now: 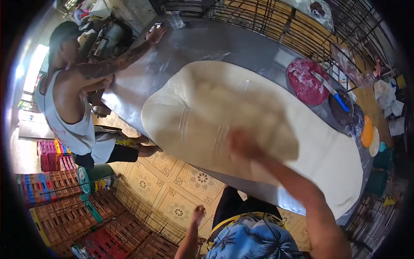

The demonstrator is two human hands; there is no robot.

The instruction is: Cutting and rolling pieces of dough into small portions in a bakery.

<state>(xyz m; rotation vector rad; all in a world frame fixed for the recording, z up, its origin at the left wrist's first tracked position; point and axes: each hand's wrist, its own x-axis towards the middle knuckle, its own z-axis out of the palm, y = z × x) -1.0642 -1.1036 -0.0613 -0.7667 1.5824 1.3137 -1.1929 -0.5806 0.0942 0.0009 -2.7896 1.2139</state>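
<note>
A grey worktop (202, 39) runs under the dough (267, 116), a broad cream sheet that covers much of it, with rounded ends and a few long creases and ridges left of its middle. Beyond the dough's far edge stand wire racks (254, 21); off its near left, lower down, are stacked crates (64, 211), mostly brown, with red and blue ones among them. A co-worker (67, 116) in a white sleeveless top stands left of the dough, an arm stretched to the worktop beyond its far left edge. A green barrel (97, 177) sits between the crates and the dough. Just beyond the dough's far right side lies a round, magenta lump (304, 82), then a dark lump (338, 111), an orange lump (366, 131) and a pale lump (374, 142). A knife (340, 102) with a blue handle lies across the magenta and dark ones. The person's right hand (242, 144) is over the dough's middle, too blurred to tell whether it touches or how its fingers stand. The left hand (198, 214) hangs apart from the dough, on its near side, fingers partly curled; how tightly, I cannot tell. A clear cup (175, 20) stands beyond the dough's far left.
</note>
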